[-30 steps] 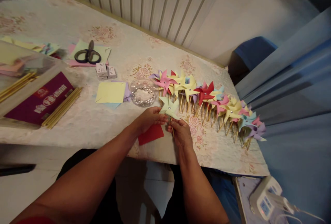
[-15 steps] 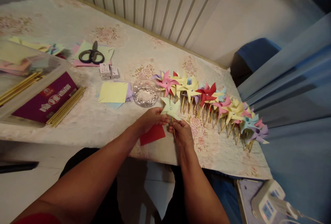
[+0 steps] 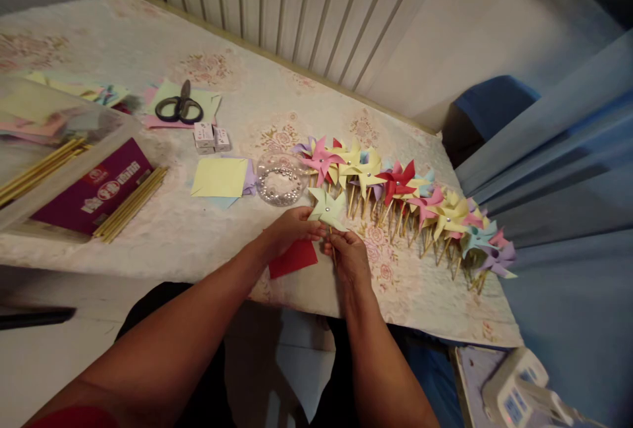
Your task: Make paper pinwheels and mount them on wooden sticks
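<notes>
Head view shows two bare hands meeting near the middle of the frame, at the near edge of the table (image 3: 163,237). The left hand (image 3: 289,229) pinches the edge of a pale green pinwheel (image 3: 327,208) with its fingers pressed together. The right hand (image 3: 347,255) pinches the thin stick (image 3: 333,253) under the pinwheel, fingers closed tight on it. The pinwheel sits just above both hands, right of center.

A red paper (image 3: 293,258) lies flat under the left hand. Just above the hands is a clear dish of beads (image 3: 281,179). To the right of it, a long row of pinwheels (image 3: 410,197) runs toward the right of the frame, lying side by side with sticks pointing down.

Left of the dish lies a yellow paper (image 3: 220,177). Higher up are small boxes (image 3: 210,137) and scissors (image 3: 179,109) on more paper. At the far left sit a pile of sticks (image 3: 131,204) and a purple box (image 3: 93,186).

To do this step well, the right hand should keep the stick straight and steady. The left hand should hold the paper softly, so the folds do not get squashed. The pin in the middle looks like it should sit a bit loose, so the wheel can spin.
</notes>
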A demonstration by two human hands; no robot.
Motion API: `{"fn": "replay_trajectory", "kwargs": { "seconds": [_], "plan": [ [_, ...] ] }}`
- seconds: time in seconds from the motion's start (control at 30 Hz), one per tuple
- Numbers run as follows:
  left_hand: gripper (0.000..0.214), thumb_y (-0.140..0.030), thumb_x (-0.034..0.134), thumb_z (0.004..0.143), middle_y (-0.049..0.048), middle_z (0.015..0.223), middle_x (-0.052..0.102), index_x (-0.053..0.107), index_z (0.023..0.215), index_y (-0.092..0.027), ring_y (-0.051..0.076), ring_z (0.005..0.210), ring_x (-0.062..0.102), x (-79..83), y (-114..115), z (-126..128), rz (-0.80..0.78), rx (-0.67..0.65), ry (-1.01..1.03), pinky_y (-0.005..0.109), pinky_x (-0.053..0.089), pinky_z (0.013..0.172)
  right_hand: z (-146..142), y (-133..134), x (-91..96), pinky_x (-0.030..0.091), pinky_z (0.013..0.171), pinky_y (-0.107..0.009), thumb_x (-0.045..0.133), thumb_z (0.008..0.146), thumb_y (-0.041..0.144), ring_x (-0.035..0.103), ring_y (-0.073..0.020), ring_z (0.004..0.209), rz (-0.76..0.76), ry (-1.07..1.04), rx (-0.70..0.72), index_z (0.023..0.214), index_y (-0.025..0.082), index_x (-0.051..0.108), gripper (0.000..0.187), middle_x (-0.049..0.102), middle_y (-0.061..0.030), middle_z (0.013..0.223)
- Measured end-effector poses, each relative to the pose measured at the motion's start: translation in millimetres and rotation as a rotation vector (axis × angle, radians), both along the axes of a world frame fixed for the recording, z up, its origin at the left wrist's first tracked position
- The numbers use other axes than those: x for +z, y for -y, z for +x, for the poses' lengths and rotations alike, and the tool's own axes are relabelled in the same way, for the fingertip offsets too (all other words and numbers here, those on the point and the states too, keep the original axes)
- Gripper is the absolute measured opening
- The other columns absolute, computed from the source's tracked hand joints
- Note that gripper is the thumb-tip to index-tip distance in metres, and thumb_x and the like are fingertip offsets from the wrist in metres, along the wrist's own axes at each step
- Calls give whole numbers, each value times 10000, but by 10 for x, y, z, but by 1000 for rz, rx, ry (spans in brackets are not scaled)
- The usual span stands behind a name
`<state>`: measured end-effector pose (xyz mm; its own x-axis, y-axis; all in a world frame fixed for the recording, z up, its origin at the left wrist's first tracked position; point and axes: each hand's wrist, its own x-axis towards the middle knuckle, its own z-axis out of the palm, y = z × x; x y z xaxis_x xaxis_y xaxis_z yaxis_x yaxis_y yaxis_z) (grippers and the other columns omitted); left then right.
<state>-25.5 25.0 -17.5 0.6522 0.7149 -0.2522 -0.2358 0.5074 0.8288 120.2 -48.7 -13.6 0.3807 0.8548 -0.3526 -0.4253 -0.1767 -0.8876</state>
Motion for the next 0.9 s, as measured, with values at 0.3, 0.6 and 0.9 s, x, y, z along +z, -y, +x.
{"fn": "replay_trajectory", "kwargs": {
  "seconds": [0.3, 0.6, 0.9],
  "plan": [
    [361, -268, 794, 707, 99, 971, 743, 660, 1006, -117, 147, 786, 704, 20, 3, 10, 1, 2, -15, 261, 523, 753, 8, -4, -35, 477, 435, -191, 819, 530, 200, 558, -73, 438, 9, 6, 1, 705, 139, 675, 235, 714, -11, 637],
    [317, -244, 762, 726, 104, 965, 746, 661, 998, -115, 145, 777, 708, 58, 13, 6, -2, 5, -17, 257, 529, 748, 2, -4, -40, 461, 425, -179, 829, 537, 207, 555, -68, 439, 4, 7, 1, 717, 134, 672, 250, 707, -11, 632],
    [321, -255, 773, 736, 107, 980, 750, 666, 1003, -115, 144, 790, 712, 13, 6, 7, 16, -1, -19, 254, 530, 749, 2, -9, -47, 474, 433, -190, 814, 541, 196, 571, -79, 453, 8, 1, 2, 724, 132, 683, 234, 720, -26, 647]
  ]
}}
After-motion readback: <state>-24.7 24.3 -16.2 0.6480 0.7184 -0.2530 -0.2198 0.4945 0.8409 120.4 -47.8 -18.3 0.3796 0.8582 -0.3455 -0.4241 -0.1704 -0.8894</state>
